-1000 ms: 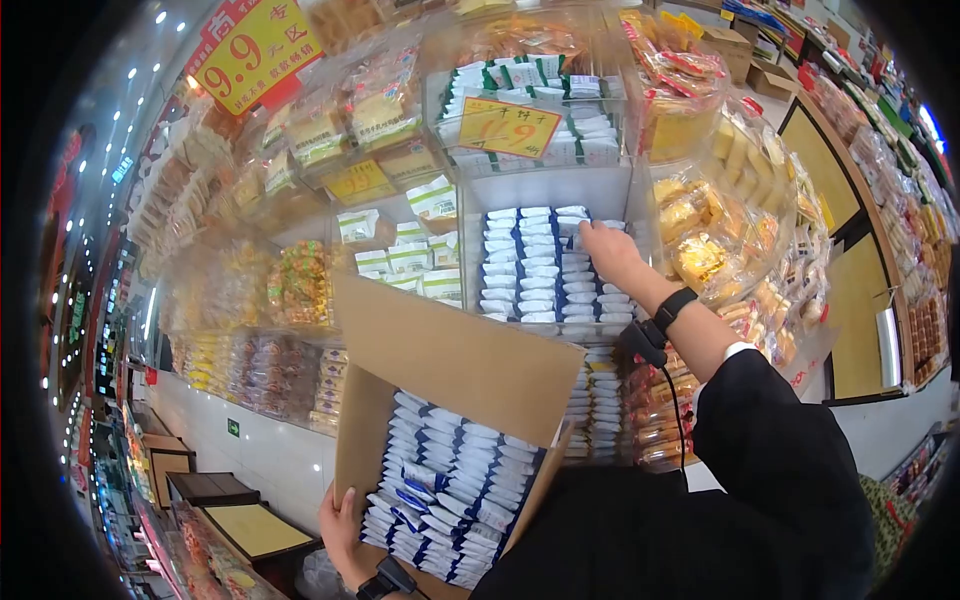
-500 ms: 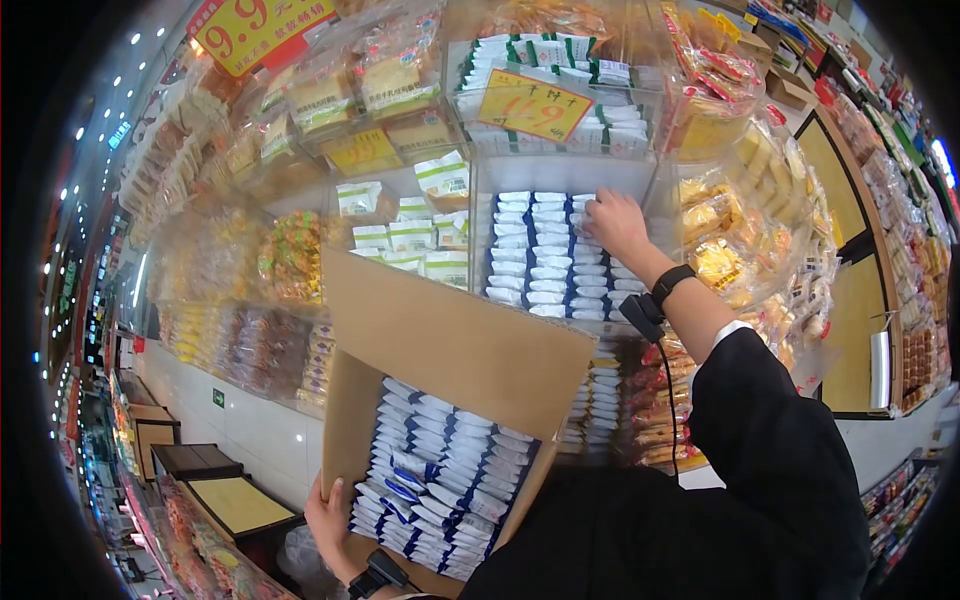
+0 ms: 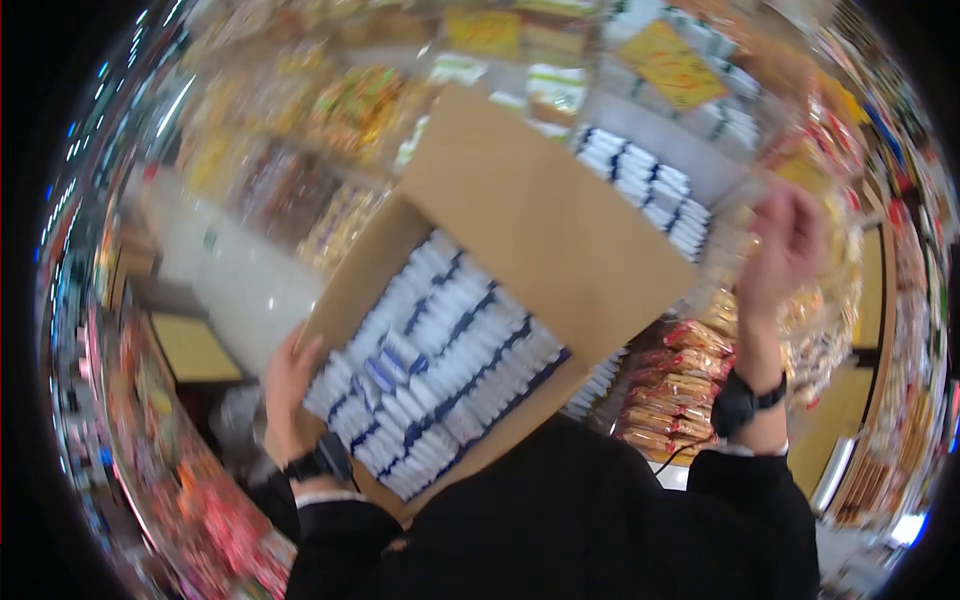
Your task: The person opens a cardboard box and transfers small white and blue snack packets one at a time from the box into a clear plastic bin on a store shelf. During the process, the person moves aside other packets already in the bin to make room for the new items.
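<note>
My left hand [image 3: 288, 390] grips the left wall of an open cardboard box [image 3: 545, 225], which tilts against my body with one flap up. Inside stand rows of small white-and-blue packets [image 3: 440, 310], a few lying loose on top. My right hand [image 3: 783, 245] is in the air to the right of the clear bin, smeared by motion; its fingers look partly curled, and I see no packet in it. In that bin, rows of the same white-and-blue packets [image 3: 640, 185] show behind the box flap.
Red-wrapped snack packs [image 3: 675, 385] fill a lower bin on the right. A yellow price sign [image 3: 672, 65] hangs above the packet bin. Further left are bins of bagged snacks [image 3: 355, 115], the pale floor [image 3: 240, 265] and a low stand with a yellow panel [image 3: 195, 347].
My right hand has left the packets in the bin and moved right, away from them. The view has turned, and the box has come up and tilted with my left hand still on it.
</note>
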`<state>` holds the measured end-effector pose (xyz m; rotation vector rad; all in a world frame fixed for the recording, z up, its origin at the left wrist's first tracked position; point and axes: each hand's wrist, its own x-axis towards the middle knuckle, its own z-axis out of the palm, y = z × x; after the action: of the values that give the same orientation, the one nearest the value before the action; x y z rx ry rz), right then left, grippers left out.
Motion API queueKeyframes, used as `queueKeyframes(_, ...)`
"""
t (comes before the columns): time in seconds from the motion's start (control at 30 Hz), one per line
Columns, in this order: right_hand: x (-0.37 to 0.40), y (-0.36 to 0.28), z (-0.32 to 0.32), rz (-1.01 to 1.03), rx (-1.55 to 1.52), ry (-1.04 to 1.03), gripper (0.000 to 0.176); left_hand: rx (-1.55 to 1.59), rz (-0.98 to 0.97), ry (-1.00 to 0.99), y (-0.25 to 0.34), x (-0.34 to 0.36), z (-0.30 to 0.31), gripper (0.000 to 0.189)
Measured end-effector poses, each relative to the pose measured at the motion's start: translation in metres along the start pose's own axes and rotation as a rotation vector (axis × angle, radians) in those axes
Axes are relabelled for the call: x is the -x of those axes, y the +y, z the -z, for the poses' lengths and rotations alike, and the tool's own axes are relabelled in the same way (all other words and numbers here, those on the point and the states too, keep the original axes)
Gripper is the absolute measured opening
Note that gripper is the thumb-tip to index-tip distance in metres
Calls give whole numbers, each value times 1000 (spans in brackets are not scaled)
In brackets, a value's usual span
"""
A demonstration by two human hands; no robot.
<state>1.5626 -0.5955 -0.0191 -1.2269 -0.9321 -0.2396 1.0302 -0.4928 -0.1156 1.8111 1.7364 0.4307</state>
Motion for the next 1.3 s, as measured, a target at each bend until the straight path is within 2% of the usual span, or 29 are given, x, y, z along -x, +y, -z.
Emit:
queueKeyframes(0.07, 22, -67, -15, 75, -330, -156, 9, -109, -41, 34, -8, -8, 1, 45)
queueKeyframes(0.1, 39, -83, -32, 134, -449, -396, 6, -131, -50, 39, -5, -11, 1, 44)
queueKeyframes(0.13, 47, -110, -50, 310, -194, -742, 10, -155, -66, 43, 2, -13, 3, 43)
queueKeyframes(0.17, 70, -131, -82, 366, -169, -879, 13, -156, -43, 51, 8, -16, 5, 43)
queueKeyframes(0.2, 88, -139, -105, 366, -169, -1140, 14, -134, -64, 20, 12, -16, 8, 42)
queueKeyframes(0.27, 144, -136, -141, 349, 135, -1513, 18, -116, -73, -7, 16, -20, 11, 42)
queueKeyframes(0.33, 185, -113, -166, 302, 200, -1806, 21, -118, -105, -17, 14, -23, 9, 41)
queueKeyframes(0.4, 223, -86, -193, 244, 309, -1845, 28, -167, -130, -11, 12, -29, 11, 42)
queueKeyframes(0.47, 237, -69, -210, 25, 339, -1769, 35, -148, -103, -70, 10, -38, 16, 43)
queueKeyframes(0.5, 246, -61, -211, 19, 347, -1780, 35, -138, -98, -80, 9, -39, 16, 43)
queueKeyframes(0.57, 256, -49, -211, -179, 219, -1726, 41, -178, -164, -27, 6, -41, 13, 43)
queueKeyframes(0.7, 265, -42, -211, -147, 166, -1691, 43, -225, -137, -20, 1, -48, 14, 40)
queueKeyframes(0.8, 235, -53, -212, -234, 244, -1777, 44, -184, -142, -21, -3, -53, 15, 40)
queueKeyframes(0.9, 189, -78, -200, -207, 237, -1676, 44, -147, -171, -14, -7, -58, 15, 42)
queueKeyframes(0.93, 167, -98, -190, -236, 209, -1624, 47, -137, -197, 4, -8, -60, 16, 43)
queueKeyframes(1.0, 134, -122, -160, -331, -100, -1436, 50, -122, -226, -22, -12, -63, 22, 43)
queueKeyframes(1.07, 106, -136, -119, -230, -194, -1308, 50, -130, -202, -24, -15, -67, 26, 41)
queueKeyframes(1.13, 76, -137, -66, -248, -178, -1237, 41, -100, -159, -62, -11, -67, 32, 41)
queueKeyframes(1.2, 75, -119, -14, -466, -488, -967, 42, -114, -184, -42, -16, -66, 32, 40)
queueKeyframes(1.23, 74, -104, 5, -407, -420, -843, 41, -120, -224, -42, -14, -67, 33, 40)
queueKeyframes(1.27, 77, -90, 20, -353, -355, -718, 41, -119, -180, -51, -13, -67, 35, 41)
queueKeyframes(1.3, 81, -78, 31, -429, -229, -599, 42, -123, -135, -59, -15, -64, 38, 42)
